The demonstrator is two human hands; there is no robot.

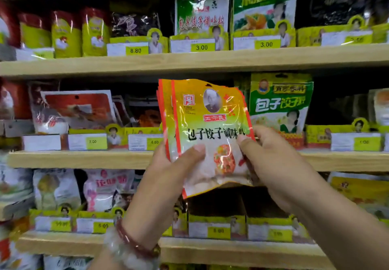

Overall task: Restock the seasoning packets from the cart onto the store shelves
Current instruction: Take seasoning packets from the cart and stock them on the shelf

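A small stack of orange-and-yellow seasoning packets (206, 126) with black Chinese lettering is held upright in front of the middle shelf (84, 159). My left hand (168, 170) grips the stack's lower left edge, thumb on the front. My right hand (271, 160) pinches its lower right side, thumb on the front face. Directly behind the packets the shelf slot looks dark. The cart is out of view.
Wooden shelves run across the view, filled with seasoning packets behind yellow price tags. A green dumpling-seasoning packet (281, 103) stands just right of the held stack, red packets (77, 109) to its left. The upper shelf (189, 60) holds green and yellow packets.
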